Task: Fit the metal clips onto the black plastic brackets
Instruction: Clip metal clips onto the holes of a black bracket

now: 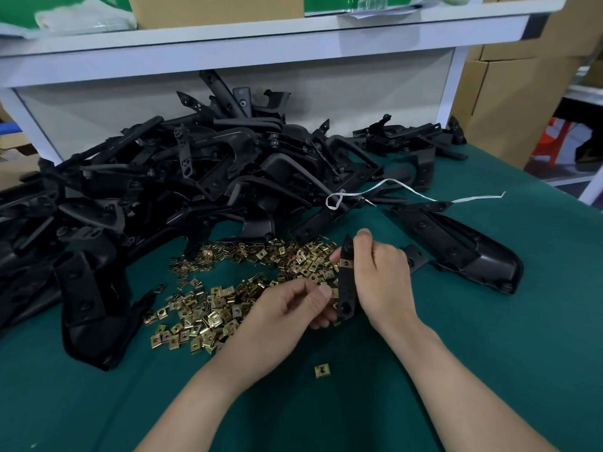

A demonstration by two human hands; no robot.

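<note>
1. Right hand (381,272) grasps a black plastic bracket (345,288) by its upper half, fingers wrapped round the far edge. It holds the bracket nearly upright above the green mat (456,353), with one gold-coloured metal clip (346,264) seated across the middle.
2. Left hand (293,308) is curled at the bracket's lower end, thumb pressed to forefinger. Whether it pinches a fresh clip or only steadies the plastic cannot be told.
3. Likely step: seating the next clip at a lower hole. Done well, the clip's open mouth would meet the bracket's edge squarely and slide until the two holes line up. The right hand would brace against the push so the thin arm does not twist.
4. Supply lies close: the heap of clips (228,295) spreads just left of the hands, and one stray clip (323,370) sits nearer the body.
5. Room: bare mat lies toward the body and to the right front. The tangled pile of brackets (195,164) crowds the back and left. A larger bracket (456,249) lies just right of the right hand, and a white cord (408,190) trails across the mat behind.
</note>
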